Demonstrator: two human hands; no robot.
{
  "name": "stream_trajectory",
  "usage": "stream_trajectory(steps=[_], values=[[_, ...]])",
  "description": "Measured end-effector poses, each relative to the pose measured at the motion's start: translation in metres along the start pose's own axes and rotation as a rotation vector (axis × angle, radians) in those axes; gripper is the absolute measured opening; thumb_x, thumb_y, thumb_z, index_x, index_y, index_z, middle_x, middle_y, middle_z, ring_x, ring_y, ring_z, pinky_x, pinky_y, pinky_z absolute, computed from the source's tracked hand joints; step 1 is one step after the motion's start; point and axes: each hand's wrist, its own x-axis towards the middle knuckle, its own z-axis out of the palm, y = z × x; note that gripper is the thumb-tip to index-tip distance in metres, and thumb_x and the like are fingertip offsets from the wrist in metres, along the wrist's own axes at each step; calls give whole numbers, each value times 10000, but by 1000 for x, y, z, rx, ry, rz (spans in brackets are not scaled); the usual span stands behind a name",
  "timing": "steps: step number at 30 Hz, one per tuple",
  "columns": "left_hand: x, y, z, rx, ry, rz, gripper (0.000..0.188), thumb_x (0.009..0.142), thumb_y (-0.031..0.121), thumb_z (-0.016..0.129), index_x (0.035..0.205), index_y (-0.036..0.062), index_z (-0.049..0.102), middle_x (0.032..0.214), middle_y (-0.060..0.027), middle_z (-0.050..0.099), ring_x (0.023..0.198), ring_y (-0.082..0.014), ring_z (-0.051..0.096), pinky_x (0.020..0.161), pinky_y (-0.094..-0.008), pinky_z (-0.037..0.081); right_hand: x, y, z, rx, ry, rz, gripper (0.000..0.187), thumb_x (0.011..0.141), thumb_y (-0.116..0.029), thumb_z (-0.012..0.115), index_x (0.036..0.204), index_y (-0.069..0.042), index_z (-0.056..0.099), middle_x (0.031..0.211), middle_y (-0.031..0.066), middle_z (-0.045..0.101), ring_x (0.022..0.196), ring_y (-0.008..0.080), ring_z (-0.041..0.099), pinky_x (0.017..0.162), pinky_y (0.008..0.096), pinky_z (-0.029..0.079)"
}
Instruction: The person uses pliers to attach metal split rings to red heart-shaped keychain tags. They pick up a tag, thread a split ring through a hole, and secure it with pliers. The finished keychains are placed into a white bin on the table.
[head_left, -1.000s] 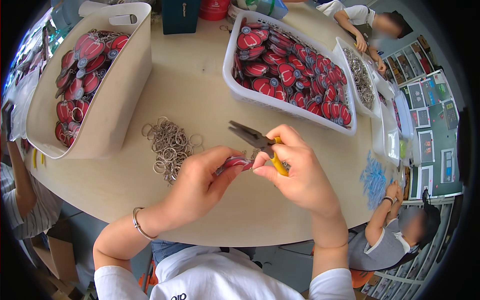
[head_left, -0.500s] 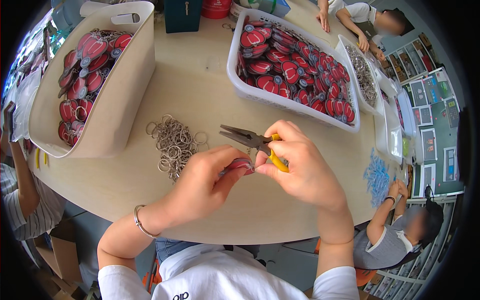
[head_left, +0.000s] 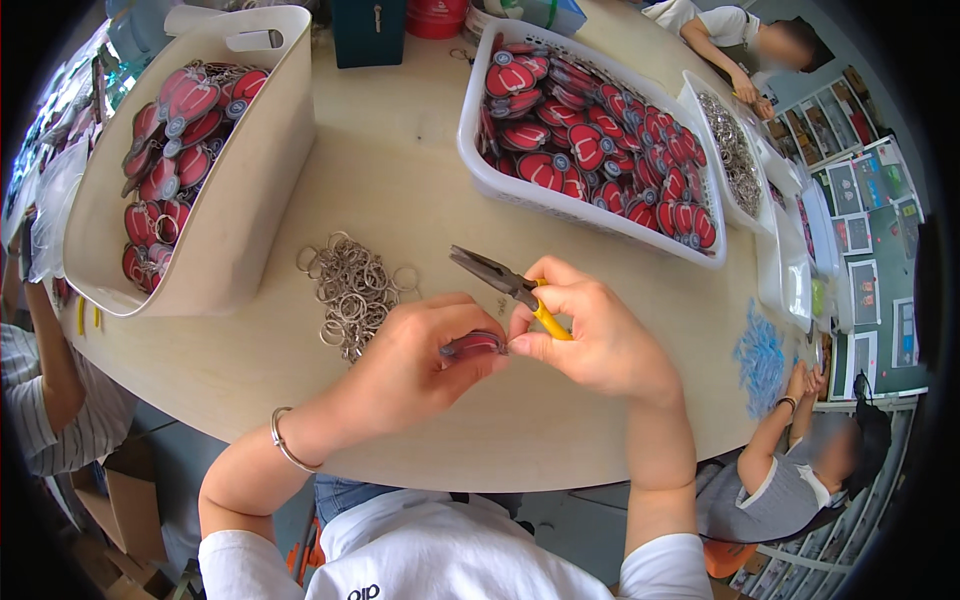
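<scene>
Several red and grey tags [head_left: 474, 345] are stacked in my left hand [head_left: 420, 350], pinched between thumb and bent fingers. My right hand [head_left: 590, 335] is closed round the yellow handles of needle-nose pliers [head_left: 500, 275], whose dark jaws point up and left, away from the tags. The thumb and forefinger of that hand pinch at the right end of the tags; any small part between them is too small to make out. Left of my hands lies a pile of metal split rings with short chains [head_left: 352, 295] on the table.
A tall cream bin [head_left: 270, 190] at the left holds red tags with rings. Beyond my right hand stands a white basket [head_left: 590, 222] full of red tags. Farther right are a tray of metal rings [head_left: 728, 150] and pale blue strips [head_left: 760, 360]. Other people sit around the table [head_left: 400, 180].
The pliers' jaws have closed together and tilted slightly. My left fingers have shifted, showing more of the tag stack. The far co-worker's hand has drawn back from the table.
</scene>
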Motion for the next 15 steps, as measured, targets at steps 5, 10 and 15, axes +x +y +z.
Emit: stream_trajectory(steps=[5,10,15], values=[[-3,-11,4,227,170,98,148,723,-21,722,842,-10,635,802,-116,627,662,-261,617,572,-346,499,2,10,16,154,109,-36,94,802,-48,686,831,19,626,950,96,517,843,236,548,742,337,459],[2,-9,-2,569,300,391,206,656,-42,738,836,-1,645,787,-90,629,654,-241,604,555,-340,503,2,14,31,105,308,-192,111,788,-34,692,840,13,607,970,113,506,853,259,549,719,358,469],[-2,-8,1,563,370,445,224,639,-61,730,844,-10,653,788,-97,636,652,-238,595,541,-321,498,-1,14,55,-66,610,-399,154,756,-10,709,854,-14,590,995,113,477,854,254,510,690,343,445]])
